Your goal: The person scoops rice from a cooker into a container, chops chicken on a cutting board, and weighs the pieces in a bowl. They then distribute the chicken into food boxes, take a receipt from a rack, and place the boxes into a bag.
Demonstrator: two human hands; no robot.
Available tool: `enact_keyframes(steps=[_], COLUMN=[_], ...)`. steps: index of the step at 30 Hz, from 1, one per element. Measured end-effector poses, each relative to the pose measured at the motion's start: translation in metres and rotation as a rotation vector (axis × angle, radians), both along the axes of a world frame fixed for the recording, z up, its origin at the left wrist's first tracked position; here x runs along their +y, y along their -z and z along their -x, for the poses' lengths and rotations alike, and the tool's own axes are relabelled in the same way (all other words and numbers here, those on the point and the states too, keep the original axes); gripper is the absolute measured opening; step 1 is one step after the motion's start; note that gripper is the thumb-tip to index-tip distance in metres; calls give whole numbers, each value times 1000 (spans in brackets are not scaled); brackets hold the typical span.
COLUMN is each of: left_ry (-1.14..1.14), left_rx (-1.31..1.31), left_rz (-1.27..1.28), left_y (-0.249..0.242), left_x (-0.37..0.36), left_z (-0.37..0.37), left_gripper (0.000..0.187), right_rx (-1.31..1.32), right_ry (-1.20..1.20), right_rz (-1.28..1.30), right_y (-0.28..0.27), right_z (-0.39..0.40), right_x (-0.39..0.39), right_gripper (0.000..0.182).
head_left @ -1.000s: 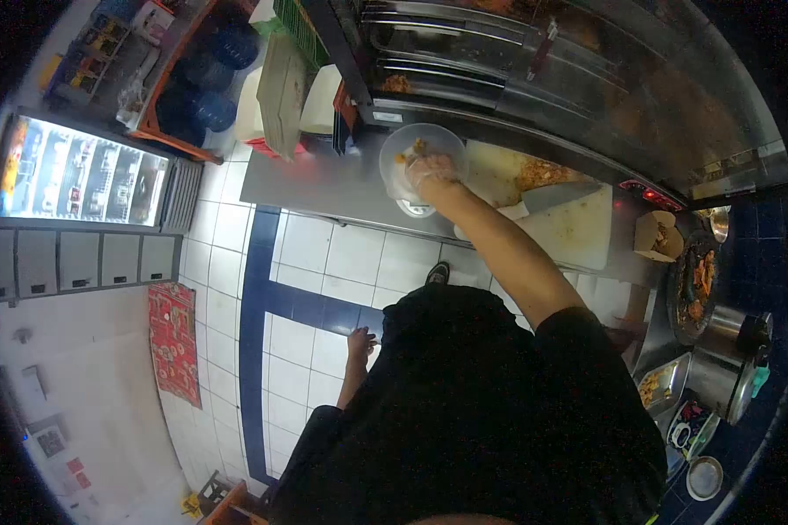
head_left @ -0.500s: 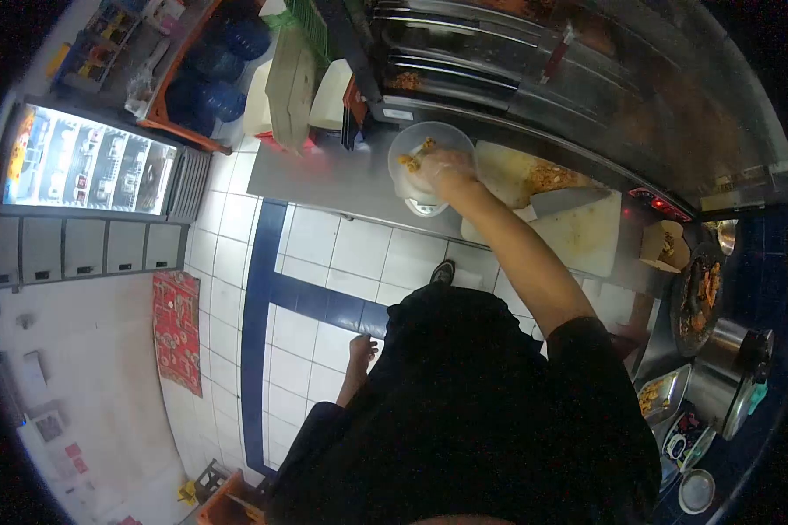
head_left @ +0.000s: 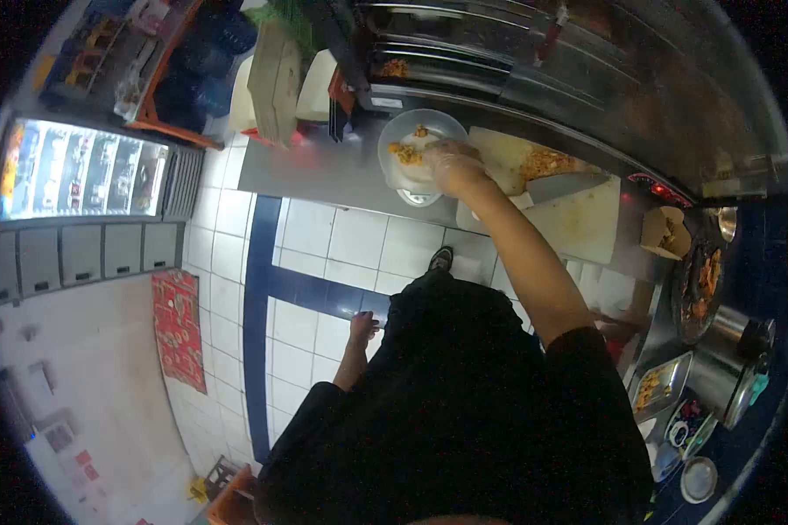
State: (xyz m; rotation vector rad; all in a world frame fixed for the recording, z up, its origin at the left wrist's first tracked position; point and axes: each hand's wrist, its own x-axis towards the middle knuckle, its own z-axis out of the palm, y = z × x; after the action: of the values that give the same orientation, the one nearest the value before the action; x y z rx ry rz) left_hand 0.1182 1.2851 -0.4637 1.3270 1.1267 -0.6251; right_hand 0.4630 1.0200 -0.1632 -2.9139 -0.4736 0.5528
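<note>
My right hand (head_left: 455,168), in a clear glove, reaches over the right side of a translucent round bowl (head_left: 392,131). Its fingertips are close to yellow-brown food pieces (head_left: 405,155) in the bowl; glove and blur hide whether they grip any. Under the bowl sits a white kitchen scale (head_left: 420,199), its front edge showing. To the right, chopped food (head_left: 547,164) lies on a cutting board (head_left: 578,232) with a wide-bladed knife (head_left: 565,186). My left hand (head_left: 363,327) hangs beside my body above the floor, fingers loosely bent, nothing visible in it.
A steel counter (head_left: 311,179) runs below a glass-fronted cabinet (head_left: 604,96). At right are a cardboard food box (head_left: 665,233), a dark pan (head_left: 700,293), a steel pot (head_left: 727,359) and a metal tray (head_left: 661,385). Folded boxes (head_left: 273,83) stand at left, a lit fridge (head_left: 83,166) farther off.
My right hand has drawn slightly right within the bowl, and more food pieces show there, spread out. My left hand is still at my side. The whole view has shifted slightly.
</note>
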Motion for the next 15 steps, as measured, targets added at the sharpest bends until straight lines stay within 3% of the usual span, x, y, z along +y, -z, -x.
enact_keyframes(steps=[4,7,9,10,13,15], left_ry=[48,84,15,58,72,66], left_rx=[-60,-70,-52,-18,0,12], left_rz=[-67,-90,30,-63,5,-13], left_y=[-17,-11,-9,-6,-3,4], left_x=[5,11,19,17,20,17], left_z=[-30,-27,-21,-20,-5,4], left_gripper=[28,32,32,31,29,29], right_rx=[-227,-105,-58,-67,-98,100], right_ry=[201,208,364,370,244,254], right_rz=[-158,-314,-578,-587,-471,-581], right_y=[3,-6,12,23,45,44], right_z=[9,3,-9,-14,-30,-38], right_x=[-3,-4,2,5,7,9], right_gripper=[28,32,36,36,39,44])
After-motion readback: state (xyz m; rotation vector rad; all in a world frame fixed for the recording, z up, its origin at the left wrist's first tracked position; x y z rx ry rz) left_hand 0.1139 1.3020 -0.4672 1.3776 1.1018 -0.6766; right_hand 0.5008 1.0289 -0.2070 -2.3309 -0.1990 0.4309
